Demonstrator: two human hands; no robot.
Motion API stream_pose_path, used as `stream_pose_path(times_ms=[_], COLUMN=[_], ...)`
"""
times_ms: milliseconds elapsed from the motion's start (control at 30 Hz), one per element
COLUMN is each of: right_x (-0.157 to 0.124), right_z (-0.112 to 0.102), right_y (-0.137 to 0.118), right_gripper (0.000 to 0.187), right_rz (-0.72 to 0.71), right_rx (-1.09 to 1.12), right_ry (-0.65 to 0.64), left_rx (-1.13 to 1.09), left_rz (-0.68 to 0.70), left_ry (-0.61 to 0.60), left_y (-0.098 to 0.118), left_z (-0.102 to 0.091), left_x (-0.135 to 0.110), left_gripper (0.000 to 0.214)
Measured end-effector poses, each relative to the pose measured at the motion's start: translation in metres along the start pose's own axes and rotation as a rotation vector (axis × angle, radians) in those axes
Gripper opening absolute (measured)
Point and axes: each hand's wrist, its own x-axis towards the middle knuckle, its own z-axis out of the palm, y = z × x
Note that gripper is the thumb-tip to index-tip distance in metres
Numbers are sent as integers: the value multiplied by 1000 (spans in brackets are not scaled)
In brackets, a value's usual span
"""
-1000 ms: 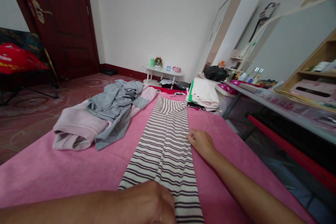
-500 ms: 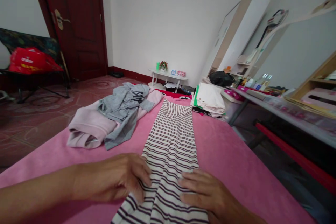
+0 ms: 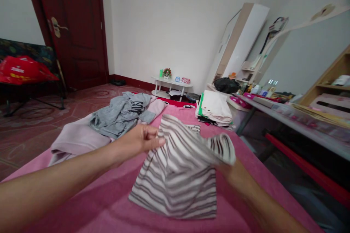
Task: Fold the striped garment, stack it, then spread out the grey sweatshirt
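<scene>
The left hand (image 3: pixel 140 139) pinches one edge of a striped top (image 3: pixel 177 185), bunched and partly blurred above a pink cover (image 3: pixel 109 200); the right hand (image 3: pixel 228 171) is mostly hidden behind the top's other side. A crumpled grey shirt (image 3: pixel 115 114) lies over pale pink clothing (image 3: pixel 78 136) near the left hand. Farther back sits a folded stack of clothes (image 3: pixel 217 105), with a low white table (image 3: pixel 172 82) against the wall (image 3: pixel 164 18) and a dark red door (image 3: pixel 73 32) at left.

Home, likely bedroom: wide pink spread (image 3: pixel 101 205), grey clothing (image 3: pixel 116 114) and folded stack (image 3: pixel 214 105) lying on it. Dark-red panelled door (image 3: pixel 73 22) with lever handle (image 3: pixel 57 27), patterned tile floor (image 3: pixel 80 111), folding chair (image 3: pixel 35 52) bearing red bag (image 3: pixel 22 70). Potted flowers (image 3: pixel 166 72) on low white stand (image 3: pixel 173 82) by wall (image 3: pixel 161 22). Desk (image 3: pixel 300 128) at right crowded with small bottles (image 3: pixel 269 88).
</scene>
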Motion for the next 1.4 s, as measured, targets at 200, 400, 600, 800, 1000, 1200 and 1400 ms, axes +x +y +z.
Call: stream_pose_path(times_ms=[200,400,600,800,1000,1200,1400], right_x=[97,106,101,98,89,98,135], right_z=[-12,-9,-10,-13,15,36,14], right_y=[97,164,153,144,98,114,144], right_gripper=[37,26,27,20,36,63,68], right_rz=[234,291,289,372,-133,-38,257], right_rx=[129,-127,-19,-222,-603,-681,-887], right_ry=[355,428,608,652,519,-106,-75], left_rx=[663,939,599,637,780,996,1082], left_rz=[-233,-225,-96,72,224,95,-77], left_ry=[429,576,591,679,242,-43,63], left_y=[-83,-132,-142,-135,-97,-120,-140], left_z=[-32,-26,-35,-35,17,35,0], left_x=[119,138,148,146,130,128,166], left_gripper=[19,26,30,38,23,55,63])
